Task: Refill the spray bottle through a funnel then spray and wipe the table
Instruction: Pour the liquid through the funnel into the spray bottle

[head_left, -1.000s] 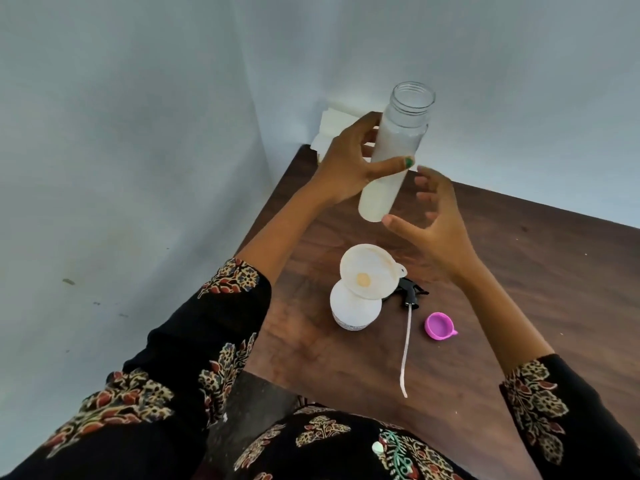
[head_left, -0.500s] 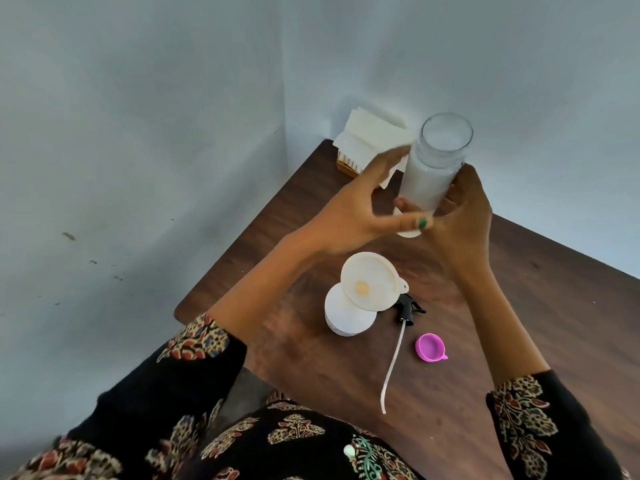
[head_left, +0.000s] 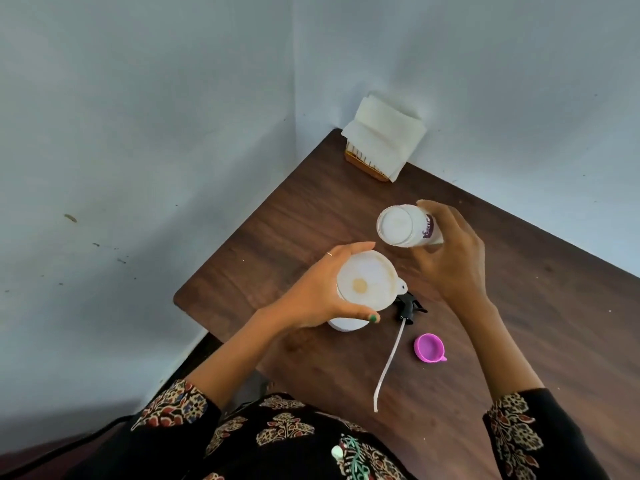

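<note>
Fingers first: the left hand [head_left: 313, 299] has its fingers [head_left: 349, 249] and thumb curled round the rim of the white funnel [head_left: 367, 280], gripping it, while the right hand [head_left: 453, 261] has its fingers wrapped around a clear jar [head_left: 405, 226] of whitish liquid, held just above and beyond the funnel with its open mouth facing up toward the camera.

Biggest thing is the dark wood worktop [head_left: 519, 306], pushed into a corner of pale blue walls. At the far corner sits a stack of white napkins [head_left: 384, 133] in a small holder.

Funnel sits in the white spray bottle [head_left: 346, 325], right near the worktop's left edge. Just beside it lies the black spray head [head_left: 410, 306] with its long dip tube pointing back at the person. Smallest: a pink cap [head_left: 429, 347], open side up, near the tube.
</note>
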`<state>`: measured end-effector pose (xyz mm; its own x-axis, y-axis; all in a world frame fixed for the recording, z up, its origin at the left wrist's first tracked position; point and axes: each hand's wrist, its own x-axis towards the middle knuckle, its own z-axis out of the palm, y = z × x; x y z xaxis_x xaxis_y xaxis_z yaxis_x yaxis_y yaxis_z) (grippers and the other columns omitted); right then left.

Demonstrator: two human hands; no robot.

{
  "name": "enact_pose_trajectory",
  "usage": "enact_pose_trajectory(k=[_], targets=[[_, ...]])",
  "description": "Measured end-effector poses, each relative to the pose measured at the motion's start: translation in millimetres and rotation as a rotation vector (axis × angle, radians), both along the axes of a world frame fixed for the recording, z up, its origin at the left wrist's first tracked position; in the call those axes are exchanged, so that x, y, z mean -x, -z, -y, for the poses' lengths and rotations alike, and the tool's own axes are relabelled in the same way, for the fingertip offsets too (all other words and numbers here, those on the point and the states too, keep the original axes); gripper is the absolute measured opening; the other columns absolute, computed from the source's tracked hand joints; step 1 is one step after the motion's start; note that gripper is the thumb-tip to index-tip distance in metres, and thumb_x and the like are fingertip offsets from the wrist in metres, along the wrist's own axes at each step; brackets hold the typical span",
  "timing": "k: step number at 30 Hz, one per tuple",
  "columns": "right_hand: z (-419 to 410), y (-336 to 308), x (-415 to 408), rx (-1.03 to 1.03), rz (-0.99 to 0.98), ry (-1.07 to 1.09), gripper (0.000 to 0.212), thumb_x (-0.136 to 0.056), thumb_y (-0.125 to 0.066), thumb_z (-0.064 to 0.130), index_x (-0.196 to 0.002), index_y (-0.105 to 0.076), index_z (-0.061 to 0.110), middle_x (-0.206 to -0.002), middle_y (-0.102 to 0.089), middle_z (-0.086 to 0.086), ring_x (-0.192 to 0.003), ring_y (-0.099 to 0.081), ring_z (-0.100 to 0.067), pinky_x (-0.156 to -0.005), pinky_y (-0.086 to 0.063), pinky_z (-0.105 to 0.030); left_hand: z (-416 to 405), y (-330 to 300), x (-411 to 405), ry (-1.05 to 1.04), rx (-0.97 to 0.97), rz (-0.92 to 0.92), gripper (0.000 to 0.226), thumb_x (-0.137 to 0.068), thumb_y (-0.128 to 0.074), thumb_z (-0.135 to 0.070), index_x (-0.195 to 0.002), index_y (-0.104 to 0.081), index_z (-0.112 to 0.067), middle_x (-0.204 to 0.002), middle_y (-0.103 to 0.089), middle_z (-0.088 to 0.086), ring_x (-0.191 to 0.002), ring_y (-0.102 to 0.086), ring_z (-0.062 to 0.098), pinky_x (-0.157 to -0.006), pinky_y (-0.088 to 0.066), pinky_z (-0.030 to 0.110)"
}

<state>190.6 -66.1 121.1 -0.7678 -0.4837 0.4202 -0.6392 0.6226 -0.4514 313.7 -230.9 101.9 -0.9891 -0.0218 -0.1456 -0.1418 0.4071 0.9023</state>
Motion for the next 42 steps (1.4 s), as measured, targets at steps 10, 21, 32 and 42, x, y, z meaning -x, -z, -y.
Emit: enact_pose_trajectory(k=[10,21,32,42], targets=[[-2.6,20.6,5.5,-0.052,-0.134,-0.05,0.051,-0.071,-0.078,0.003,-0.118,-0.06,0.011,-0.119,-0.063,-0.012,-0.118,-0.055,-0.032,-0.084,-0.053,-0.049,1.6,4.3,-0.7,-0.044,-0.026,0.051,0.081,-0.063,-0.084,-0.029,-0.114,-0.029,-0.058,-0.115,-0.034,-0.041,-0.111,-0.04,-0.015,-0.085,-0.035,0.0],[-6.5,22.9,5.0,-0.057,-0.172,-0.054,0.049,-0.07,-0.078,0.004,-0.116,-0.061,0.005,-0.12,-0.062,-0.019,-0.118,-0.054,-0.04,-0.093,-0.045,-0.062,1.6,4.8,1.4,-0.039,-0.016,0.036,0.084,-0.062,-0.084,-0.031,-0.123,-0.03,-0.048,-0.114,-0.034,-0.039,-0.111,-0.043,-0.002,-0.093,-0.036,0.01],[-7.6,22.3,3.6,-0.078,-0.229,-0.045,0.042,-0.076,-0.07,0.013,-0.116,-0.06,0.005,-0.119,-0.062,-0.021,-0.118,-0.053,-0.042,-0.098,-0.04,-0.063,3.2,5.9,1.9,-0.02,-0.026,0.019,0.081,-0.062,-0.084,-0.032,-0.122,-0.031,-0.049,-0.114,-0.035,-0.039,-0.11,-0.044,-0.004,-0.093,-0.037,0.01],[-6.3,17.0,2.0,-0.075,-0.279,-0.03,0.075,-0.094,-0.017,0.058,-0.112,-0.063,0.002,-0.117,-0.063,-0.023,-0.116,-0.054,-0.043,-0.101,-0.034,-0.058,6.1,10.5,3.4,-0.033,-0.098,0.029,0.087,-0.064,-0.081,-0.035,-0.134,-0.031,-0.039,-0.131,-0.042,-0.02,-0.119,-0.046,0.008,-0.097,-0.044,0.02]])
